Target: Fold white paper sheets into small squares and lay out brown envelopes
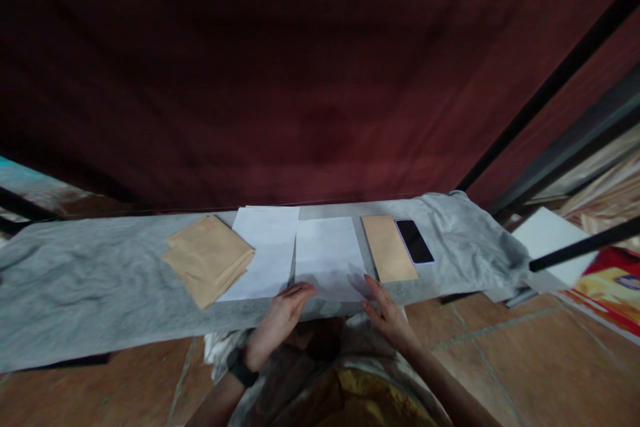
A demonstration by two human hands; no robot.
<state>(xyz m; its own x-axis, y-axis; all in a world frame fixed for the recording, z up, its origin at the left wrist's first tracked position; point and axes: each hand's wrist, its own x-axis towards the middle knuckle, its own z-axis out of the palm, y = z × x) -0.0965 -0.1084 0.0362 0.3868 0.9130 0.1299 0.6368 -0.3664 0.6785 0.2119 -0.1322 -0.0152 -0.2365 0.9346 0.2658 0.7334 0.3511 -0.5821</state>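
Observation:
A single white sheet of paper (330,253) lies flat in front of me on a grey cloth. My left hand (286,310), with a dark watch on its wrist, is at the sheet's near left corner, fingers stretched out and nothing held. At the near right corner is my right hand (385,313), its fingers and thumb apart and empty. Whether either hand touches the paper I cannot tell. To the left are more white sheets (270,240), partly under a pile of brown envelopes (210,257). One brown envelope (390,250) lies to the right.
A phone (415,241) with a dark screen lies beside the right envelope. The grey cloth (90,280) covers a long narrow surface. Behind it hangs a dark red curtain (310,93). Black metal bars (550,87) slant at the right, near a red and yellow package (613,287).

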